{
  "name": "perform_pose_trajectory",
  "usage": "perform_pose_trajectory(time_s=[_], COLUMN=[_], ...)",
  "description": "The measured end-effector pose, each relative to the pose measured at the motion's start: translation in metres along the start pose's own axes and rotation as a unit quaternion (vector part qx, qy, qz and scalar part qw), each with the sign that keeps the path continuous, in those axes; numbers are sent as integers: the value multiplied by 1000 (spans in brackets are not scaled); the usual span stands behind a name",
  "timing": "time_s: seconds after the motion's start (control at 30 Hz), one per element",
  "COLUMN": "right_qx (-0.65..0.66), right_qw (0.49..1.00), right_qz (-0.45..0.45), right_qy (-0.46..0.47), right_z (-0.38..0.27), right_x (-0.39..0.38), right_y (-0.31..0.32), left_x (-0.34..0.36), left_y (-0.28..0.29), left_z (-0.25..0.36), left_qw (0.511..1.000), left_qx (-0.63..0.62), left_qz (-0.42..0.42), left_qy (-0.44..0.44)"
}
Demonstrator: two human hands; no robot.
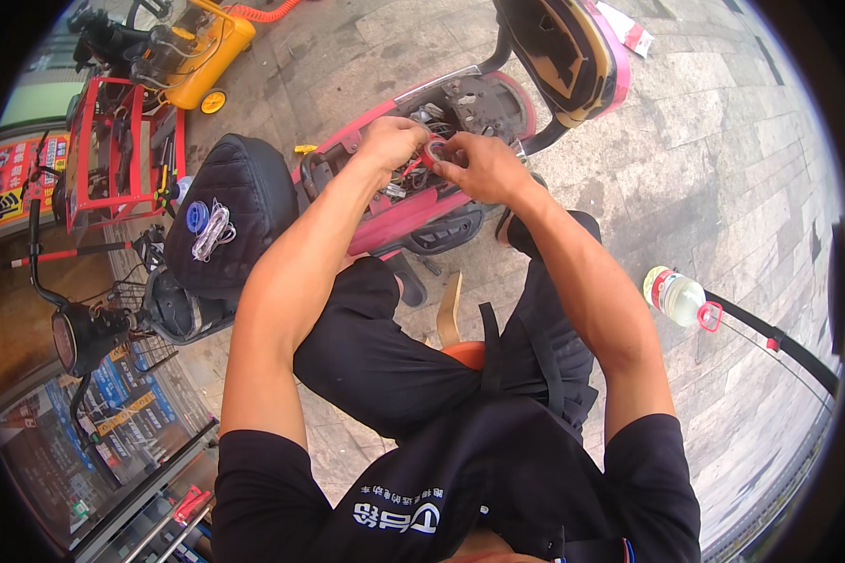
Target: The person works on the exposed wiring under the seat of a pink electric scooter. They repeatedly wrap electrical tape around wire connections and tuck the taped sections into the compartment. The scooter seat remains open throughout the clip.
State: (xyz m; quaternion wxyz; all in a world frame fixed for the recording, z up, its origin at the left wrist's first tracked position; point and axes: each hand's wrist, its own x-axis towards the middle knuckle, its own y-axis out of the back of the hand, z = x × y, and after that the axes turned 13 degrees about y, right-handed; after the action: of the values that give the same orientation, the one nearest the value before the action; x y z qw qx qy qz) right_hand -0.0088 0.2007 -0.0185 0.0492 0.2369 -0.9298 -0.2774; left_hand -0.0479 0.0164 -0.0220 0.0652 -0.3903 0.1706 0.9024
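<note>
Both arms reach forward over a pink electric scooter (385, 220) whose body lies uncovered, with wires (432, 117) and small parts showing inside. Between the fingers of my right hand (483, 166) is a roll of red tape (432, 150). My left hand (391, 145) meets it from the left, its fingers pinched together at the roll's edge. What those left fingertips hold is too small to make out. Red and white wires run just below the hands, partly hidden by them.
A black quilted seat (239, 197) at the left carries a bundle of pale cord (214, 233) and a blue roll (197, 217). Behind stand a red metal rack (113, 202) and a yellow air compressor (207, 70). A large clear bottle (676, 296) is on the right.
</note>
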Motion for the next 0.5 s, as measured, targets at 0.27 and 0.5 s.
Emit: perform_pose_trajectory(time_s=[0.27,0.5], right_qx=[-79,-106], right_qw=[994,991], right_qz=[-33,-54], right_qy=[66,58], right_z=[3,-1], right_x=[6,7], right_y=[2,7], left_x=[-4,-12], left_y=[2,9], left_z=[1,2], left_qw=[999,995], left_qx=[25,-4], left_qz=[-24,-97], left_qy=[-16,20])
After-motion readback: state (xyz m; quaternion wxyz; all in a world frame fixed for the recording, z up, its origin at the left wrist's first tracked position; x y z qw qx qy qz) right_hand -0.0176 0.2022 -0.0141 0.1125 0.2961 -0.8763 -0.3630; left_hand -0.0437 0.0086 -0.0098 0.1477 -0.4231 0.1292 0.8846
